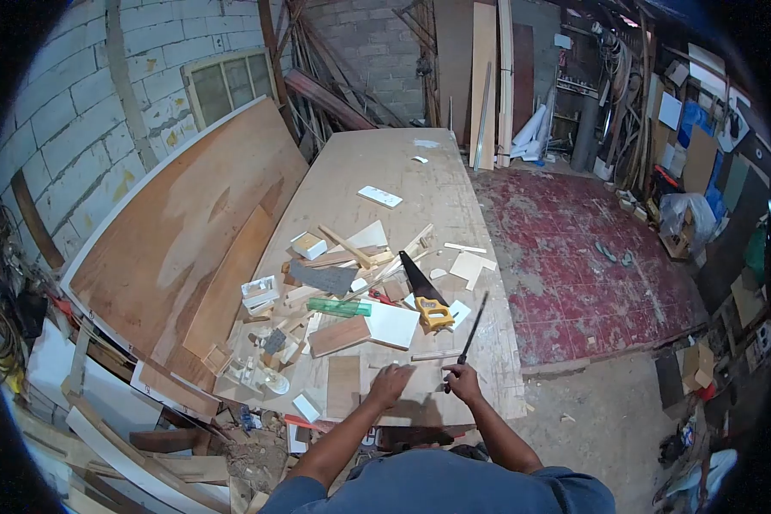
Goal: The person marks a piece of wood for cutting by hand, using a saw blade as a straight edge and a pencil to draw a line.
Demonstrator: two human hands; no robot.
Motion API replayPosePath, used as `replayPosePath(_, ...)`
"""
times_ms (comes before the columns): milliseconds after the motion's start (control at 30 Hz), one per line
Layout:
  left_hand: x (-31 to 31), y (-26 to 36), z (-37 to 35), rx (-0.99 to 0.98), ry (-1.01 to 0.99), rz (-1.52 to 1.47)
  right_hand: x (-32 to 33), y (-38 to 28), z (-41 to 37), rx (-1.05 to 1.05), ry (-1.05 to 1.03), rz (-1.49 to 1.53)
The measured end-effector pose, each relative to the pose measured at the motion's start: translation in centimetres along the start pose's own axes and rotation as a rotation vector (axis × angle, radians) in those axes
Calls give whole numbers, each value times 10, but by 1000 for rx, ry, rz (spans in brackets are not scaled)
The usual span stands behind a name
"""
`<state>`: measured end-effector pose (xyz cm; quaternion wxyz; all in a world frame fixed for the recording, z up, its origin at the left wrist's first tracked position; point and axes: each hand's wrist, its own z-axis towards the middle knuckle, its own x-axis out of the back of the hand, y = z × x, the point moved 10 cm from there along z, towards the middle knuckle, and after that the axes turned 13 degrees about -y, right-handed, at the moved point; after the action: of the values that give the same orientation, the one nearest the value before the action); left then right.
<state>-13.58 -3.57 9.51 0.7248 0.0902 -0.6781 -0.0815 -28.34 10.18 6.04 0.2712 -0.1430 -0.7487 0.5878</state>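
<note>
My right hand (463, 383) is closed around the dark handle of a long, slim file (474, 330), which points up and away over the table. At the near edge of the workbench, my left hand (390, 385) lies low with its fingers curled; what they hold, if anything, is too small to make out. Just beyond the hands rests a handsaw (424, 291) with a yellow handle and dark blade. A white board (392, 325) and a brown wood block (340, 337) lie ahead of my left hand. A thin wood strip (435, 355) lies beyond the hands.
Wood offcuts, a green translucent piece (340, 307) and a grey slab (323, 277) are heaped on the workbench (343, 188). A large plywood panel (180, 248) leans along the left side. Red flooring (574, 257) lies to the right, with clutter along the wall.
</note>
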Motion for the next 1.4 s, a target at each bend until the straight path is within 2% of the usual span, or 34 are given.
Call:
replayPosePath(100, -12, 11, 4, 13, -69, 69, 5, 19, 3, -79, -8, -89)
replayPosePath(167, -6, 19, 5, 10, -114, 87, 13, 36, 6, 114, 76, -165)
replayPosePath(233, -12, 24, 8, -11, -207, 82, 16, 31, -6, 51, 83, -128)
replayPosePath(300, -13, 28, 10, -36, -201, 54, 18, 34, -11, -11, 90, -90)
replayPosePath(367, -18, 31, 15, -58, -194, 28, 24, 29, -13, 53, 141, -315)
replayPosePath(400, -17, 38, 18, -111, -162, 45, 25, 27, -14, 54, 141, -316)
replayPosePath(433, -16, 44, 18, -163, -131, 61, 24, 28, -14, 49, 104, -251)
replayPosePath(567, -14, 46, 18, -126, -171, 22, 24, 25, -17, 40, 41, -113)
replayPosePath(667, -15, 37, 11, -127, -119, -80, 28, 35, -12, 20, 24, -6)
replayPosePath(800, -23, 20, 3, -13, -142, -53, 43, 29, -15, 98, 68, 16)
replayPosePath(900, -25, 25, 1, 37, -154, -59, 49, 32, -17, 42, 45, 60)
replayPosePath(967, -29, 31, 5, 54, -164, -62, 43, 42, -18, -77, -48, 161)
replayPosePath(1067, -59, 32, 14, 125, -246, -3, 47, 38, -22, -116, -43, 172)
replayPosePath(1100, -61, 33, 14, 153, -239, -20, 51, 44, -17, -43, -33, 145)
replayPosePath(1233, -69, 39, 19, 257, -231, -99, 76, 71, -7, -43, -8, 41)
replayPosePath(1300, -71, 42, 18, 332, -190, -143, 101, 74, -8, 12, 47, -144)
replayPosePath(1400, -73, 44, 14, 430, -137, -181, 127, 82, -14, -13, -5, -98)
